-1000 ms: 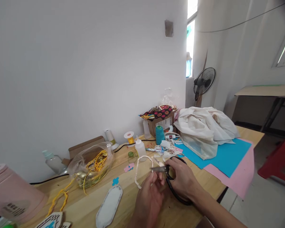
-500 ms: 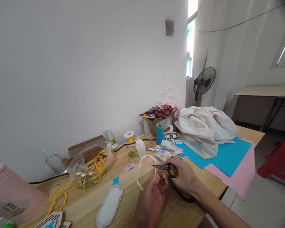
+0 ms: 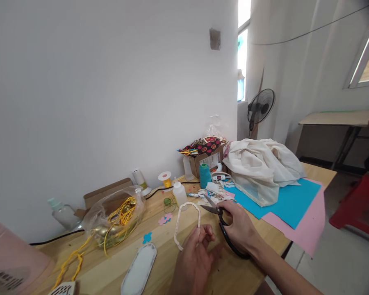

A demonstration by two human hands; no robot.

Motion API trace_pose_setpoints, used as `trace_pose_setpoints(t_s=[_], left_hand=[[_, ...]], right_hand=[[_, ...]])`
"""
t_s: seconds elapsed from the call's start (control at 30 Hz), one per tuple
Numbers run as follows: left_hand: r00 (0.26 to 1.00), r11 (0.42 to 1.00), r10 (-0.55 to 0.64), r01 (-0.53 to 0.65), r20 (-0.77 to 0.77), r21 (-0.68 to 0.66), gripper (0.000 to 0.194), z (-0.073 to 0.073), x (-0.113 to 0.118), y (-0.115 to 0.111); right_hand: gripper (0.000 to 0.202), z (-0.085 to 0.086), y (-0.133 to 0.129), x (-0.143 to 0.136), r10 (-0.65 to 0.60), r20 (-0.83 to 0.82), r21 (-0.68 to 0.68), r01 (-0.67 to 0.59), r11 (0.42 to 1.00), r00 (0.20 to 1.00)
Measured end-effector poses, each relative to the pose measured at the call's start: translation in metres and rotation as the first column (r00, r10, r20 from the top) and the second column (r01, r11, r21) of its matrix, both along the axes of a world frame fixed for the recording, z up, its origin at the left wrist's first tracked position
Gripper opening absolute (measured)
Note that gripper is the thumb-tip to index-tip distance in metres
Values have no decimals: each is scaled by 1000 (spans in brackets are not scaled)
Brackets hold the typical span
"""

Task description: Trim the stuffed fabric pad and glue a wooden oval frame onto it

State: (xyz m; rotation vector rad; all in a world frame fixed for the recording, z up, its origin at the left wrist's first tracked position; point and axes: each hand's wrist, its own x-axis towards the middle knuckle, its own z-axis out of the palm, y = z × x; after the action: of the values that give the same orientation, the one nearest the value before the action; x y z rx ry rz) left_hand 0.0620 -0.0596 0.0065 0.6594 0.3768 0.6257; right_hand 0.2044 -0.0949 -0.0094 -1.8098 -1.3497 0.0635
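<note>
Wooden table [image 3: 107, 268], pale frame [image 3: 176, 223], open scissors [image 3: 217, 210]

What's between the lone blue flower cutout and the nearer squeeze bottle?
Pink and blue cutouts, then a tangle of green string close to the bottle; the head view shows both, on the wood tabletop.

fan [image 3: 260, 107] beside window | red stool [image 3: 355, 203] on floor

Wooden table [image 3: 161, 256], white oval [image 3: 139, 268], pink sheet [image 3: 310, 229]
</note>
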Motion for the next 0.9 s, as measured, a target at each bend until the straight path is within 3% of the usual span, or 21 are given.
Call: trace_pose_setpoints(t_s=[0.23, 0.63, 0.77, 0.9], left_hand=[[1000, 1000, 1, -1, -27, 12, 21, -4, -1, 4], [1000, 1000, -6, 6, -3, 27, 22, -3, -3, 2], [1000, 1000, -17, 17, -11, -7, 20, -11, -10, -5], [999, 998, 25, -26, -39, -48, 18, -22, -17, -6]], right_hand=[[27, -2, 0, -5, 90, 21, -17, -90, 996, 996], [30, -3, 4, -4, -24, -9, -48, 24, 999, 1000], [27, -3, 8, 2, -110, -40, -27, 109, 994, 993], [28, -2, 5, 0, -32, -50, 14, 32, 999, 998]])
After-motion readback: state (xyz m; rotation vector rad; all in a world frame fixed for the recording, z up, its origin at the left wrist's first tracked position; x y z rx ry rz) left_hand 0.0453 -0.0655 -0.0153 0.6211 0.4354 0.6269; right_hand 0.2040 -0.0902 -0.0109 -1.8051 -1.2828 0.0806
